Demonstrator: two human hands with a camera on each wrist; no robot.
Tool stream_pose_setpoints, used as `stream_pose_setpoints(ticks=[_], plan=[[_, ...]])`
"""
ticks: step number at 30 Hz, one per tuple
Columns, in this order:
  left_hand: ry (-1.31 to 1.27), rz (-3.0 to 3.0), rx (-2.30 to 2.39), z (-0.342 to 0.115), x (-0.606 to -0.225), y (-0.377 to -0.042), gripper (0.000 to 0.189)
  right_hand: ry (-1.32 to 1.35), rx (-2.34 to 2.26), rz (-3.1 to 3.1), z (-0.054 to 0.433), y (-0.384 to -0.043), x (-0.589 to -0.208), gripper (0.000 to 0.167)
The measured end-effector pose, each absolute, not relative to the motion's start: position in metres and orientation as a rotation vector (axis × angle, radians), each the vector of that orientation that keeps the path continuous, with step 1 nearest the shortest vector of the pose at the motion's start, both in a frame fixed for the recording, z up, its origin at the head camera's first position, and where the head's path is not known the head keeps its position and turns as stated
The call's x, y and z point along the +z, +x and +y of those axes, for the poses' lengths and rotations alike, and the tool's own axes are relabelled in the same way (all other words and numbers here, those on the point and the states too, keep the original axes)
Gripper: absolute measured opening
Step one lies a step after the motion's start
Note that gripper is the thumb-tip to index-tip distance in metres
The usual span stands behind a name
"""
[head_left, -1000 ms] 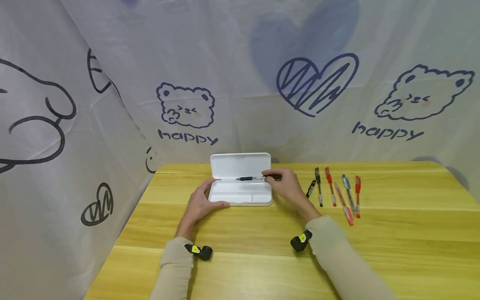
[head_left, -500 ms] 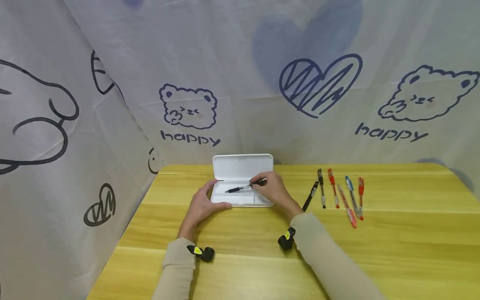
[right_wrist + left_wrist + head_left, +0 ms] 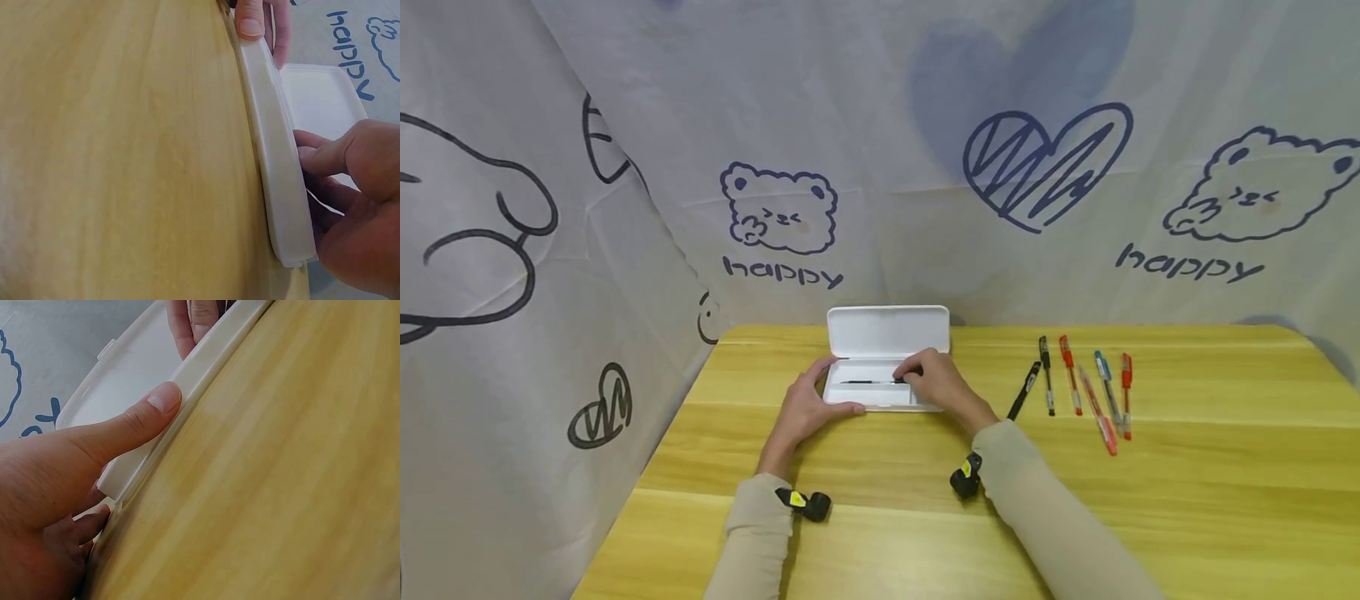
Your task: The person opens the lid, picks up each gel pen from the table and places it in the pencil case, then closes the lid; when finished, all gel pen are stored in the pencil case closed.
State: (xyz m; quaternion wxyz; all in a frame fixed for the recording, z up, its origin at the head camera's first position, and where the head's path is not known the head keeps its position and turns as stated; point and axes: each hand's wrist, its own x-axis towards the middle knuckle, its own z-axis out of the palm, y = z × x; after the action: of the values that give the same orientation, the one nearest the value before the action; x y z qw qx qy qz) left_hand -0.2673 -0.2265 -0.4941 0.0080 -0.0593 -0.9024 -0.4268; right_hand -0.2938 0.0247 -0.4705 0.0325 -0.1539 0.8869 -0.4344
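The black pen [image 3: 857, 382] sits lengthwise in the open white case [image 3: 887, 333], its right end pinched by the right hand [image 3: 942, 383]; the left hand [image 3: 802, 408] (thumb on the front edge) grips the case's left end; the backdrop [image 3: 895, 242] reads "happy" twice

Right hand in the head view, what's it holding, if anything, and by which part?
The right hand pinches a pen by its right-hand end, inside the open white case; that end is partly hidden.

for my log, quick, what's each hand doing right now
Left hand: closed, holding the white pencil case at its left end.
Right hand: closed, holding a pen.
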Motion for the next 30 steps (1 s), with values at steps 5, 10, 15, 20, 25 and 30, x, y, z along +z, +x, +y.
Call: stream_pose_setpoints(ticks=[5,10,15,20,25,30], plan=[[-0.168,-2.826,-1.327,-0.227,-0.494,-0.265,0.100,-0.473,-1.337,2.726,0.023,-0.290,-0.472,0.023],[-0.174,-2.815,-1.340,-0.226,-0.494,-0.265,0.101,-0.483,-1.348,2.756,0.023,-0.290,-0.475,0.024],[-0.184,-2.802,-1.361,-0.225,-0.494,-0.266,0.100,-0.519,-1.410,2.764,0.027,-0.290,-0.474,0.021],[-0.165,-2.811,-1.373,-0.224,-0.495,-0.266,0.101,-0.565,-1.531,2.765,0.039,-0.283,-0.471,0.021],[-0.177,-2.799,-1.368,-0.224,-0.495,-0.267,0.102,-0.637,-1.643,2.761,0.057,-0.274,-0.455,0.023],[-0.182,-2.801,-1.355,-0.226,-0.493,-0.266,0.102,-0.653,-1.635,2.774,0.080,-0.262,-0.438,0.028]])
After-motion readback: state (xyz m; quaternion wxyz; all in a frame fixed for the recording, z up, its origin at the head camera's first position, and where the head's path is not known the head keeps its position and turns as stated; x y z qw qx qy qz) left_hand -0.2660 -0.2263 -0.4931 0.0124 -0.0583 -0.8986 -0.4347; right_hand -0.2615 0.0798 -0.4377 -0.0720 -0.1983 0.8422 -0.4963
